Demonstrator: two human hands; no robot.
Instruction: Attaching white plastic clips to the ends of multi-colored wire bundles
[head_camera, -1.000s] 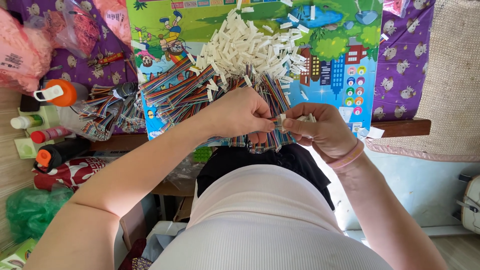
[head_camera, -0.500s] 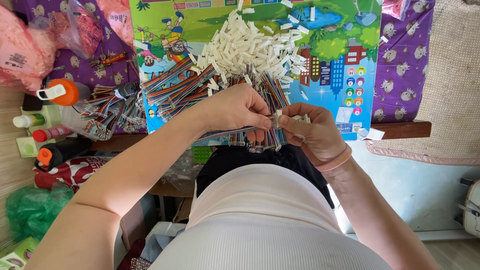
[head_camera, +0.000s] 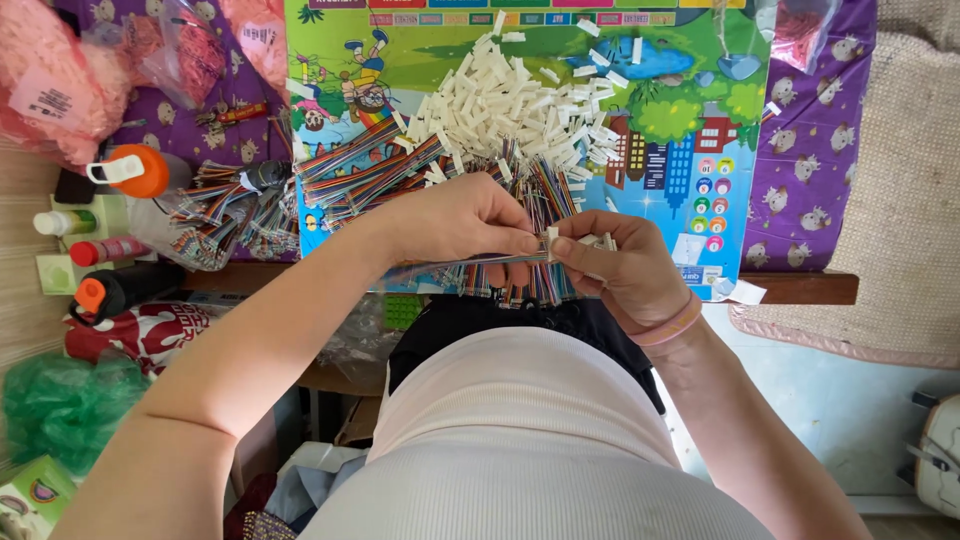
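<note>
Hands meet just below the heap of white connector housings (head_camera: 520, 105), which serves here as the reference landmark. The left hand (head_camera: 465, 220) is closed in a pinch on a flat multicoloured ribbon cable (head_camera: 450, 266) that runs leftward from its fingertips. The right hand (head_camera: 615, 265) is closed around a small white connector (head_camera: 551, 240), with a few more white pieces apparently cupped in its palm. Cable end and connector touch between the two thumbs, below the heap and above the edge of the tabletop (head_camera: 800, 288).

Possible faults, as judged from this position:

- Misalignment. The cable end is largely hidden by the fingertips; if it enters the connector tilted, the conductors could bend or seat unevenly.
- Dropped parts. The right hand holds spare pieces while it pinches; loosening the grip could let them fall past the tabletop edge into the lap.
- Snagging. Bundles of ribbon cables (head_camera: 350, 175) lie to the left of the heap and directly beneath it, close under both hands. A trailing cable could catch on them and drag housings off the colourful printed mat (head_camera: 660, 60).
- Cross-mixing. Loose housings and cables overlap at the lower rim of the heap, so a wrong piece could be picked up.
</note>
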